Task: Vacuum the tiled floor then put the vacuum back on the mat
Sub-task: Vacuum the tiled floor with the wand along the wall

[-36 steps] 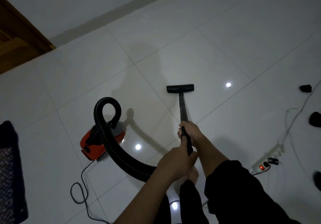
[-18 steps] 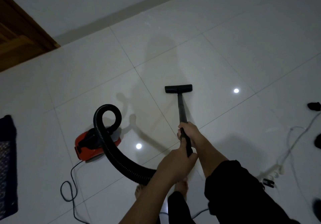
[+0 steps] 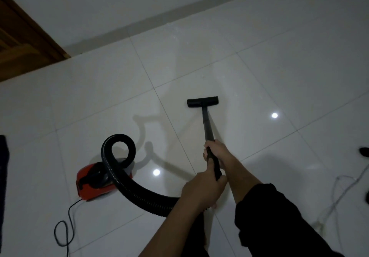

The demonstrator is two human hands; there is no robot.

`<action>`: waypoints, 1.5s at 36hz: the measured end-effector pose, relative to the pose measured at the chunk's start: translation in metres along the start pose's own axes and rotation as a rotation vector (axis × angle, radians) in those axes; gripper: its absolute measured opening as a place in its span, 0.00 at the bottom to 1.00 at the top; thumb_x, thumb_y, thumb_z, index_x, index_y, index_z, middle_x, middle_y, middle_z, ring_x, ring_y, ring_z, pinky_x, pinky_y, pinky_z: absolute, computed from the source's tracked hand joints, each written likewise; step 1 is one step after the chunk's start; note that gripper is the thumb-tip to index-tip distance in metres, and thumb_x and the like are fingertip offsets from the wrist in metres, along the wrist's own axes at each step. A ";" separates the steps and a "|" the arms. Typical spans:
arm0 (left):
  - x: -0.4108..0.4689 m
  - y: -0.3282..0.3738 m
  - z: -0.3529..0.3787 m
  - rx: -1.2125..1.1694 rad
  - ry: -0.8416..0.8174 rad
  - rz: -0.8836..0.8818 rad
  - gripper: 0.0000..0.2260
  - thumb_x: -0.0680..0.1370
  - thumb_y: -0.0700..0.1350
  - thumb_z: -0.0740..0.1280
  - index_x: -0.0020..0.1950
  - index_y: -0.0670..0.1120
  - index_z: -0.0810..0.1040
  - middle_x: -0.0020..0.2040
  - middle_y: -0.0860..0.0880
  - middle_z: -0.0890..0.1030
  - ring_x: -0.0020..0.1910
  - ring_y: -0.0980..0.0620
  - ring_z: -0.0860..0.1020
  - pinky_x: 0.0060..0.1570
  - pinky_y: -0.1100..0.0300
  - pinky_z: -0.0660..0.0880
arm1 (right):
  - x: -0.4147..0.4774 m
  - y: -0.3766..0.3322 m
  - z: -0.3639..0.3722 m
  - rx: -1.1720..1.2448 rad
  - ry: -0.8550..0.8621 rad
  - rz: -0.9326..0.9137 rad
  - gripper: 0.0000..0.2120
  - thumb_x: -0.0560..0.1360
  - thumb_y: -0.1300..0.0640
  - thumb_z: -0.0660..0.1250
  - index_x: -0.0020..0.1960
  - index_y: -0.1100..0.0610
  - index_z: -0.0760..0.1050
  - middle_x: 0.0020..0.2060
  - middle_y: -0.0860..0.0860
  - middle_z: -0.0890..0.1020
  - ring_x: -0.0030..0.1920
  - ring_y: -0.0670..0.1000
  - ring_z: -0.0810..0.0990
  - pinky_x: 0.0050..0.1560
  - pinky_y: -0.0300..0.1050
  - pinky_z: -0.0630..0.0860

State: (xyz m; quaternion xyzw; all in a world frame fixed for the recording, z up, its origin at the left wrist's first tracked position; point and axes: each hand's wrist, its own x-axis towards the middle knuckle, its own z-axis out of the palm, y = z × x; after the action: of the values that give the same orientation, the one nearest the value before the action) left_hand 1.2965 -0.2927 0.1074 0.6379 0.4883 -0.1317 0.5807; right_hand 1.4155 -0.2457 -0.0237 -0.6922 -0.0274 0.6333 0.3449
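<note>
A black vacuum wand (image 3: 207, 125) runs from my hands down to a flat black floor head (image 3: 202, 101) resting on the glossy white tiled floor (image 3: 259, 73). My right hand (image 3: 217, 150) grips the wand higher up; my left hand (image 3: 201, 190) grips its rear end where the ribbed black hose (image 3: 127, 185) joins. The hose loops up and back to the red canister vacuum (image 3: 89, 183) standing on the tiles at lower left. A dark mat (image 3: 3, 177) shows only as a strip at the left edge.
A black power cord (image 3: 65, 228) coils on the floor behind the canister. White cables (image 3: 339, 195) trail at the right edge beside dark objects (image 3: 364, 151). A wooden door frame (image 3: 26, 37) and the wall base lie at the top left.
The view has shifted right and forward: the canister, mat and cord slid leftward in frame, and the power strip has left view. The hands keep their hold on the wand.
</note>
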 end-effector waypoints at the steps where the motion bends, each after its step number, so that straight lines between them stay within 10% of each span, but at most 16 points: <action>1: 0.006 0.004 -0.005 -0.006 -0.001 0.002 0.30 0.80 0.51 0.53 0.78 0.60 0.40 0.34 0.47 0.76 0.34 0.43 0.81 0.46 0.45 0.81 | 0.005 -0.007 0.000 -0.004 -0.003 -0.001 0.05 0.76 0.67 0.60 0.48 0.60 0.66 0.26 0.57 0.72 0.24 0.52 0.70 0.24 0.41 0.69; 15: 0.083 0.051 -0.079 -0.112 0.042 0.014 0.30 0.81 0.51 0.54 0.79 0.56 0.42 0.34 0.48 0.74 0.28 0.51 0.73 0.31 0.58 0.71 | 0.067 -0.113 0.014 -0.055 -0.013 0.012 0.05 0.75 0.68 0.60 0.46 0.60 0.66 0.26 0.56 0.71 0.23 0.52 0.69 0.26 0.44 0.69; 37: 0.180 0.140 -0.139 -0.208 0.130 -0.087 0.31 0.80 0.51 0.55 0.78 0.60 0.43 0.36 0.47 0.74 0.34 0.48 0.74 0.47 0.41 0.79 | 0.146 -0.241 -0.003 -0.182 -0.102 0.036 0.08 0.75 0.67 0.60 0.52 0.60 0.66 0.28 0.57 0.72 0.24 0.52 0.71 0.26 0.43 0.71; 54: 0.237 0.169 -0.222 -0.219 0.184 -0.064 0.29 0.80 0.50 0.55 0.78 0.60 0.45 0.33 0.51 0.73 0.28 0.51 0.76 0.38 0.55 0.77 | 0.201 -0.328 0.031 -0.210 -0.132 0.032 0.09 0.75 0.67 0.60 0.54 0.60 0.67 0.29 0.57 0.72 0.24 0.52 0.71 0.26 0.42 0.72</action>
State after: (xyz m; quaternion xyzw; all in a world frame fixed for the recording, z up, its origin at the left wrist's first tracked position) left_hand 1.4546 0.0372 0.1016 0.5644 0.5711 -0.0370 0.5950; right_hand 1.5575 0.1129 -0.0267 -0.6815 -0.1050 0.6769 0.2577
